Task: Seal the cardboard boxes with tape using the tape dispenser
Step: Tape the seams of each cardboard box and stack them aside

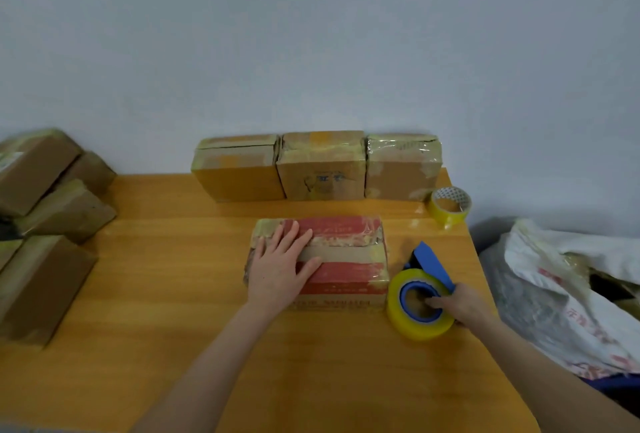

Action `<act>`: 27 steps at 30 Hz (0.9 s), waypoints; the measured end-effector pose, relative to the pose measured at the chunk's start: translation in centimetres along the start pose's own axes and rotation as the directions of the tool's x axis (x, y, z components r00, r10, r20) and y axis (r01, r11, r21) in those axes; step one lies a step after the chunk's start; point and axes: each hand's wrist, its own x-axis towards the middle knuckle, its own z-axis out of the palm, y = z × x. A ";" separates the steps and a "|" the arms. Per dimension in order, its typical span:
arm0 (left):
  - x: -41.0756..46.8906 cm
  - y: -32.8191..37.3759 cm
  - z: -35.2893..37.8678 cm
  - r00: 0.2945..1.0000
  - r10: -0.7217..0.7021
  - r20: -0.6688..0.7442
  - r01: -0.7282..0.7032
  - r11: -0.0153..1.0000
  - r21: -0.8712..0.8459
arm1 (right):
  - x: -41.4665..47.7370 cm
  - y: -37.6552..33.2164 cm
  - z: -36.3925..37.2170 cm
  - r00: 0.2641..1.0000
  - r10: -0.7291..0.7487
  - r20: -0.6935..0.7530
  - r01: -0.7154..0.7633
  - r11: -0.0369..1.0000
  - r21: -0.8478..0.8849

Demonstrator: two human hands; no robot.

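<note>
Now the left hand [282, 259] is pressing flat, fingers spread, on the crosswise box [346, 273] while the right hand [464, 304] is gripping the dispenser [433, 264] beside its right end.

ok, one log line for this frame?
left hand: flat on red-printed box | right hand: holds tape dispenser, right of box | spare tape roll: far right corner of table

- Your orange-yellow wooden table [173, 294] looks smooth, faintly glossy.
- The red-printed rectangular cardboard box [346, 256] is matt board under crinkled, glossy clear tape.
- At 3 o'clock, your blue plastic tape dispenser [433, 263] carries a shiny yellowish tape roll [401, 315].
</note>
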 end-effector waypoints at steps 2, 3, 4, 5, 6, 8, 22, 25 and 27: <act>-0.1 -0.5 -0.1 0.999 0.019 0.031 -0.019 1.000 0.003 | 0.3 -0.2 0.1 1.000 -0.002 -0.026 0.004 0.997 0.077; -0.1 -0.8 -0.2 0.998 0.026 0.057 -0.025 1.000 -0.004 | 0.4 -0.4 0.0 0.999 -0.004 -0.044 0.009 0.994 0.109; 0.0 -1.0 -0.2 0.996 0.032 0.088 -0.031 0.999 -0.011 | 0.5 -0.6 -0.1 0.998 0.000 -0.066 0.010 0.990 0.138; 0.0 -1.3 -0.3 0.992 0.041 0.118 -0.040 0.999 -0.016 | 0.5 -0.8 -0.2 0.997 -0.004 -0.073 0.015 0.988 0.156; 0.1 -1.4 -0.4 0.988 0.056 0.145 -0.054 0.998 -0.015 | 0.5 -1.0 -0.3 0.998 0.000 -0.059 0.010 0.984 0.175; 0.0 -1.7 -0.5 0.978 0.087 0.187 -0.088 0.996 -0.003 | 0.0 -1.2 -0.7 1.000 0.011 0.011 -0.014 0.968 0.252; -0.3 -1.9 -0.4 0.971 0.170 0.169 -0.164 0.985 -0.054 | -10.6 -14.4 -9.6 0.820 -0.559 0.126 0.502 0.807 0.313; 0.3 -1.8 -0.7 0.975 0.188 0.116 -0.163 0.968 -0.193 | -11.3 -17.9 -6.5 0.734 -0.644 0.217 0.614 0.765 0.193; 0.3 -2.2 -1.4 0.991 0.126 0.053 -0.089 0.888 -0.452 | -10.8 -19.2 -4.6 0.699 -0.663 0.267 0.654 0.744 0.135</act>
